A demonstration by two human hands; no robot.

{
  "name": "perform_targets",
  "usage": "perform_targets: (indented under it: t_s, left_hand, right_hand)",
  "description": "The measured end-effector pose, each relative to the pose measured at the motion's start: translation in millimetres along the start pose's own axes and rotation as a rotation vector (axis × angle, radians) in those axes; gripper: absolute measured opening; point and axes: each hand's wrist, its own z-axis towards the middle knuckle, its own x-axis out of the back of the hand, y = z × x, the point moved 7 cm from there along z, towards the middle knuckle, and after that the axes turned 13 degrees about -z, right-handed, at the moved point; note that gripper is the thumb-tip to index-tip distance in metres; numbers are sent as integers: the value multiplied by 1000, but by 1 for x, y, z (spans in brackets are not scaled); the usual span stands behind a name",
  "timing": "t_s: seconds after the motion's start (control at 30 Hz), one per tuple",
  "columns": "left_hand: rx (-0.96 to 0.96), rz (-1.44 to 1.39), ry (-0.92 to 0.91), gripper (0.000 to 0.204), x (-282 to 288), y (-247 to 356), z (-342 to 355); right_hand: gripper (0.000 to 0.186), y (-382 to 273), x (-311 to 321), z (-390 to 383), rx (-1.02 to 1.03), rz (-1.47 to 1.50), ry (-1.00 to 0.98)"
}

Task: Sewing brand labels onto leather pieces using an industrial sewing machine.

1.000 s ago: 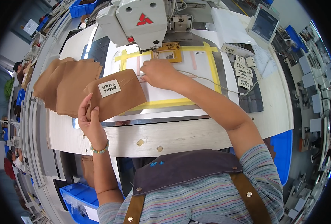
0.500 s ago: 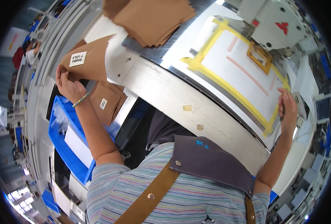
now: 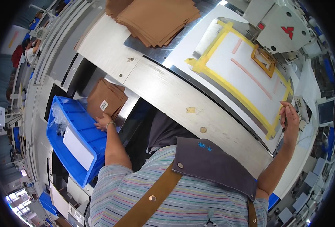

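My left hand [image 3: 104, 122] rests at the lower edge of a stack of brown panels [image 3: 98, 99], fingers stretched out and touching it. The top panel bears a small white label [image 3: 104, 105]. My right hand [image 3: 290, 120] is raised beside the right edge of a white template [image 3: 246, 72] framed in yellow tape. Its fingers are curled around a small dark thing, too little of which shows to name. A yellow clamp frame [image 3: 263, 60] lies on the template under the head of a sewing machine [image 3: 284, 28].
Left of the labelled stack stands a blue bin [image 3: 91, 145] with clear plastic and a white sheet inside. A larger pile of brown panels [image 3: 156, 19] lies on the metal plate at the back. The pale table edge [image 3: 167, 89] runs diagonally before me. Another person [image 3: 31, 51] is far left.
My left hand has come down and toward me, from holding up a labelled brown panel to the stack beside the bin. That panel is no longer in the air. The right hand has hardly moved.
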Motion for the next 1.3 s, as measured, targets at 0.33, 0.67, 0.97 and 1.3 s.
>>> perform_targets:
  t_s: [0.33,0.67,0.97,1.3]
  left_hand:
    - [-952,-805,84,42,155,292,-38]
    - [-1844,-660,-519,24,213,493,-281]
    - [-1804,-494,-516,15,174,508,-297]
    - [-827,-957,-1382,13,147,574,-251]
  right_hand:
    - [41,-24,-12,9,24,96,-84]
    - [31,-36,-38,12,22,124,-206]
    - [31,15,-5,-10,-123,205,-104]
    - [31,-23,-12,7,-80,119,-172]
